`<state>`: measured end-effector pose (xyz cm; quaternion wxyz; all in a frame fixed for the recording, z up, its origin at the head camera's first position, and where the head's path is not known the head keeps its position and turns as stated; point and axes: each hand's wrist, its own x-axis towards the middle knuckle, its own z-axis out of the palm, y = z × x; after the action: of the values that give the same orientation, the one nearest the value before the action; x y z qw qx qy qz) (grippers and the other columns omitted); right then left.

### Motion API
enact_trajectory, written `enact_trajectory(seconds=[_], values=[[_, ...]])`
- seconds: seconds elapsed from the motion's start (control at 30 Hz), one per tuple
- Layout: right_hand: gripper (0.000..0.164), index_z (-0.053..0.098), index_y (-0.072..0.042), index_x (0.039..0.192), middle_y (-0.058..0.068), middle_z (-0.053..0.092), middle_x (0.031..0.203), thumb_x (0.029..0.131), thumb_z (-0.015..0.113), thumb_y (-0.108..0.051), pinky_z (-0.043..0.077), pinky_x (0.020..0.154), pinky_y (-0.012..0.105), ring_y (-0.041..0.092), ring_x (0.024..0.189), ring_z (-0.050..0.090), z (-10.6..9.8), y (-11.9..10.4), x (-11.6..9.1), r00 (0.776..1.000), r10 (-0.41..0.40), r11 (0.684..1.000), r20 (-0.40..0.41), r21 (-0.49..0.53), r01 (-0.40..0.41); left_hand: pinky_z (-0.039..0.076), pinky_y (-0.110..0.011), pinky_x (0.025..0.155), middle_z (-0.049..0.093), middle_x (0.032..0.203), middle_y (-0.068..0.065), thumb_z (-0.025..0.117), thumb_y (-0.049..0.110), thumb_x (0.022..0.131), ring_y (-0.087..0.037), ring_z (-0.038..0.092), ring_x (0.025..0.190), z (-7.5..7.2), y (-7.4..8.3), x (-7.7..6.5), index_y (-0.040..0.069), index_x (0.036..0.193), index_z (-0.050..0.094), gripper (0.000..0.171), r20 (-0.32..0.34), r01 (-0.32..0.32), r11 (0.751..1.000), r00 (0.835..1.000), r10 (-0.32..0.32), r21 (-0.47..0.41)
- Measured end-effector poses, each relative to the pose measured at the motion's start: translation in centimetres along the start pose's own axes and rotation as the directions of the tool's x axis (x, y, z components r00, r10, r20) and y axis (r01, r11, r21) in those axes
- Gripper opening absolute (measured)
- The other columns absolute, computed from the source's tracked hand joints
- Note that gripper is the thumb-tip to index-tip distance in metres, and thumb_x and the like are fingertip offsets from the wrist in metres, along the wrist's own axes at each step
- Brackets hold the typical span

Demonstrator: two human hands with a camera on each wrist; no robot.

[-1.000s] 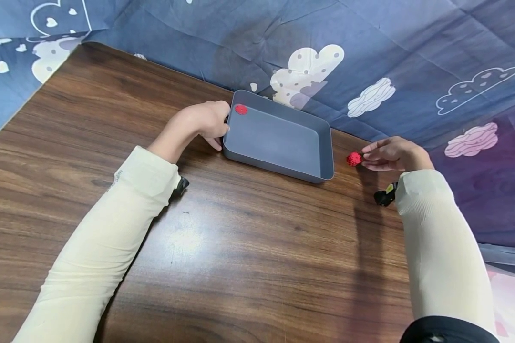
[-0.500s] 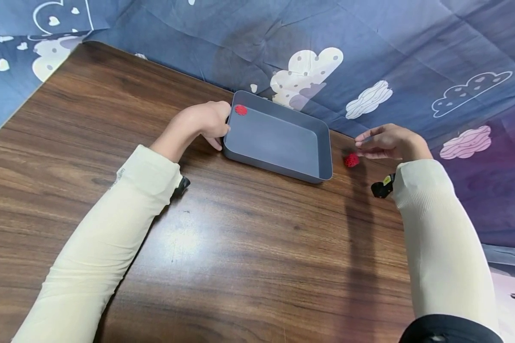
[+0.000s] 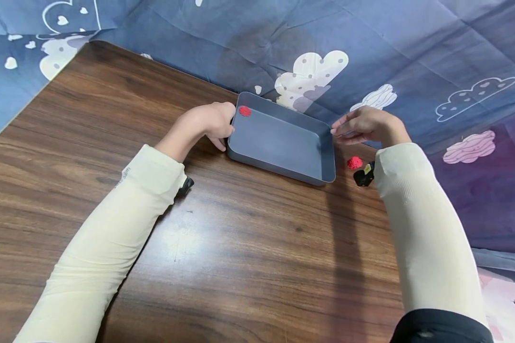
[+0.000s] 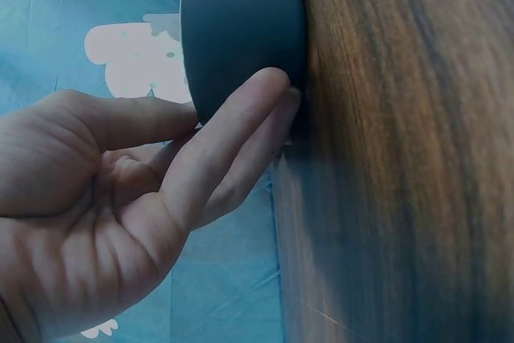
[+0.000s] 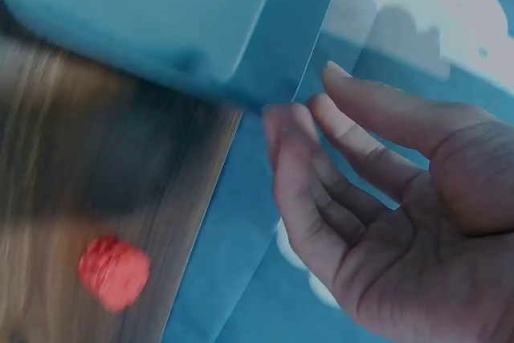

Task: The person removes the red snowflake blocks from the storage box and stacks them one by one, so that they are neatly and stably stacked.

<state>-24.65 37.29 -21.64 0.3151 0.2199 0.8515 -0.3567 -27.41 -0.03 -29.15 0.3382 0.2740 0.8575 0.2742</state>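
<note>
A grey rectangular tray (image 3: pixel 283 143) with raised walls stands near the table's back edge. My left hand (image 3: pixel 212 123) holds its left end; in the left wrist view the thumb is at the rim and two fingers lie along the outer wall. My right hand (image 3: pixel 365 125) reaches the tray's far right corner, its loosely bent fingers right at the rim with thumb and fingers apart. A small knobbly red lump (image 3: pixel 354 163) lies on the wood right of the tray, below that hand. Inside the tray's far left corner is a flat, round red piece (image 3: pixel 244 111) with a scalloped edge.
A blue cloth backdrop (image 3: pixel 240 52) printed with clouds hangs right behind the tray and along the right side. The brown wooden table (image 3: pixel 257 252) extends toward the front. A black wrist camera (image 3: pixel 364 175) on the right arm is close beside the red lump.
My right hand has let go of the red lump on the table and moved left and back to the tray's corner. My left hand stays at the tray's left end.
</note>
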Motion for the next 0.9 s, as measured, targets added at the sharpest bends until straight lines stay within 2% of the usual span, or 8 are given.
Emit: enact_trajectory(seconds=[0.1,0.27,0.37,0.5,0.57,0.73,0.9], values=[[0.012,0.077,-0.015,0.108,-0.007,0.077,0.091,0.104,0.07,-0.006,0.071,0.08,0.023,0.009,0.087,0.076,1.3,-1.8,0.6,1.0,-0.008,0.999,-0.001,-0.037,0.008,0.07,-0.024,0.089,0.055,0.124,-0.018,0.035,0.003,0.11,-0.021,0.079,0.099,0.0,-0.1,0.0,-0.007,0.132,0.048,0.028,-0.007,0.003,1.0,1.0,-0.003,0.009],[0.012,0.077,-0.013,0.108,-0.005,0.078,0.091,0.104,0.07,-0.005,0.071,0.084,0.025,0.01,0.088,0.077,3.7,-4.0,2.0,0.999,-0.006,0.999,0.049,-0.038,0.007,0.07,-0.023,0.087,0.056,0.127,-0.019,0.035,0.003,0.109,-0.025,0.078,0.108,0.1,-0.2,0.1,-0.006,0.129,0.049,0.026,-0.014,0.006,1.0,1.0,-0.005,0.002],[0.021,0.071,-0.005,0.125,-0.005,0.078,0.091,0.104,0.07,-0.005,0.071,0.086,0.025,0.009,0.087,0.076,5.2,-4.8,3.1,0.998,0.0,0.998,0.071,-0.056,0.004,0.07,-0.025,0.09,0.056,0.122,-0.018,0.036,0.004,0.11,-0.027,0.078,0.11,0.1,-0.1,0.1,-0.003,0.119,0.05,0.018,-0.009,0.004,1.0,1.0,-0.003,0.019],[0.046,0.056,0.002,0.147,-0.006,0.074,0.098,0.104,0.071,-0.008,0.07,0.086,0.022,0.007,0.085,0.073,6.9,-6.2,4.1,0.998,-0.01,0.993,0.056,-0.115,0.016,0.068,-0.026,0.096,0.054,0.111,-0.013,0.036,0.005,0.11,-0.026,0.078,0.107,0.0,0.1,0.0,0.001,0.109,0.048,0.013,0.0,0.0,0.998,1.0,0.0,0.055],[0.049,0.055,0.002,0.149,-0.006,0.071,0.1,0.103,0.072,-0.008,0.069,0.085,0.021,0.006,0.084,0.071,7.5,-7.2,4.3,0.998,-0.025,0.99,0.054,-0.14,0.033,0.067,-0.026,0.097,0.052,0.105,-0.012,0.035,0.005,0.11,-0.024,0.079,0.103,-0.2,0.1,0.0,0.001,0.109,0.047,0.013,0.0,0.003,0.998,1.0,-0.003,0.069],[0.057,0.048,0.001,0.156,-0.004,0.07,0.095,0.104,0.07,-0.005,0.068,0.081,0.017,0.005,0.081,0.07,9.1,-9.4,4.6,0.994,-0.046,0.987,0.098,-0.146,0.06,0.065,-0.028,0.103,0.051,0.107,-0.011,0.034,0.005,0.11,-0.015,0.08,0.089,-0.3,0.0,0.0,0.001,0.11,0.047,0.013,-0.003,-0.004,0.997,1.0,0.004,0.08],[0.062,0.044,-0.005,0.162,-0.002,0.072,0.096,0.104,0.068,-0.004,0.069,0.084,0.019,0.006,0.084,0.07,10.6,-10.9,4.9,0.989,-0.068,0.985,0.132,-0.151,0.087,0.067,-0.025,0.098,0.054,0.11,-0.012,0.035,0.004,0.109,-0.013,0.081,0.086,-0.2,-0.2,0.2,0.002,0.107,0.049,0.014,-0.017,-0.017,0.997,1.0,0.018,0.077]])
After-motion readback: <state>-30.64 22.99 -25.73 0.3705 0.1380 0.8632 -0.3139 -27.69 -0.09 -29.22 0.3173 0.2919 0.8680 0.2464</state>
